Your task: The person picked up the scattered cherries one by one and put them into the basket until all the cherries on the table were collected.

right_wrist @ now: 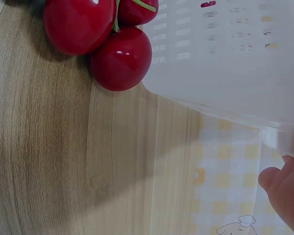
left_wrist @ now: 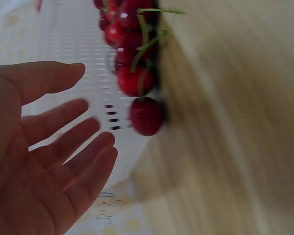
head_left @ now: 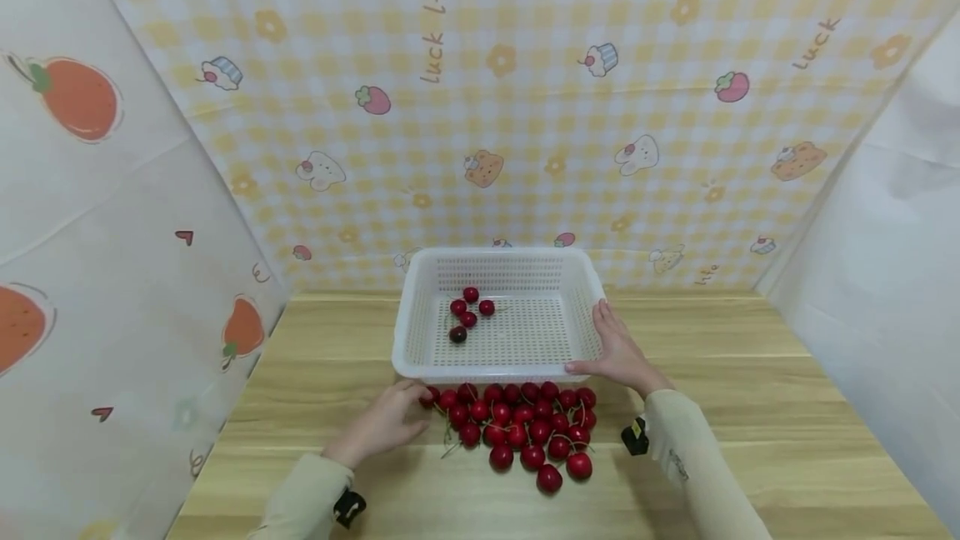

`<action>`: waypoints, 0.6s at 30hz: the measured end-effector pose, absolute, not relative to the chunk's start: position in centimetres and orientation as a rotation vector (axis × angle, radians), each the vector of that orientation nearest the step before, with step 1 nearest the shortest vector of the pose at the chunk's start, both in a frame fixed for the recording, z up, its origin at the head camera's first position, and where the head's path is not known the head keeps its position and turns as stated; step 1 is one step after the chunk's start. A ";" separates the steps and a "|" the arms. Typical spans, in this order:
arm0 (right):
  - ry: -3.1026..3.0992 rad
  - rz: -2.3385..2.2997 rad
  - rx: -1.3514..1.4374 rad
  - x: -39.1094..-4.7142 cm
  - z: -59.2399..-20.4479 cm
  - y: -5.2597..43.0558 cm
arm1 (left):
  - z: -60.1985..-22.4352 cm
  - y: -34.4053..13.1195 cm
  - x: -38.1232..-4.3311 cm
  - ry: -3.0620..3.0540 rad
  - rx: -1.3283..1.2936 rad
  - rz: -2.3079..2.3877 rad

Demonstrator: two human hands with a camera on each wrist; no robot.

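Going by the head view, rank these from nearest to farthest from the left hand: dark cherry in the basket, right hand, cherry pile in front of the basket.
1. Cherry pile: immediately right of the left hand.
2. Dark cherry: farther ahead, in the left part of the basket.
3. Right hand: across to the right, at the basket's near right corner.

Head: from above the near side, well back, facing forward and down over the whole basket (head_left: 487, 372), the cherries (head_left: 517, 436) and both hands.
Left wrist: close by the palm of the left hand (head_left: 386, 419), low, facing far past the cherries' left end; picture turned sideways.
Right wrist: low, nearest to the cherries, facing far along the basket's right end; also sideways.
Head and left wrist share: left hand, basket front.
Head and right wrist share: right hand (head_left: 621, 357), basket's near right corner.
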State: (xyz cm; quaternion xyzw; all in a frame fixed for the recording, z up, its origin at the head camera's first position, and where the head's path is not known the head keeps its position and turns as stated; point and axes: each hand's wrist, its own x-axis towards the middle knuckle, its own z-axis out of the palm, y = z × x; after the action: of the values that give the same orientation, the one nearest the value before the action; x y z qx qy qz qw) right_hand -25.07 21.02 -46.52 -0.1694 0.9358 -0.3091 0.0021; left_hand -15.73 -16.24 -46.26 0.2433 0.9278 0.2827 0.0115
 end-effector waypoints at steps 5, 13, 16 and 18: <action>2.942 -0.974 -0.538 -25.0 -46.5 21.0 | -48.4 -16.1 -16.5 2.889 0.699 0.939; 2.942 -0.984 -0.538 -25.0 -46.6 21.0 | -50.4 -15.4 -17.6 2.939 0.649 0.935; 2.935 -0.990 -0.527 -25.0 -46.6 21.0 | -50.7 -15.1 -17.7 2.984 0.638 0.935; 2.933 -0.992 -0.525 -25.0 -46.6 21.0 | -51.0 -15.0 -17.7 3.009 0.636 0.924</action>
State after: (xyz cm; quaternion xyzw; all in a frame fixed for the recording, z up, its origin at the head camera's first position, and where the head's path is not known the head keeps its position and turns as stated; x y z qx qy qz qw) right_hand -24.99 21.00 -46.61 -0.1672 0.9340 -0.3159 0.0004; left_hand -17.68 -15.02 -50.98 0.1978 0.9365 0.2875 -0.0350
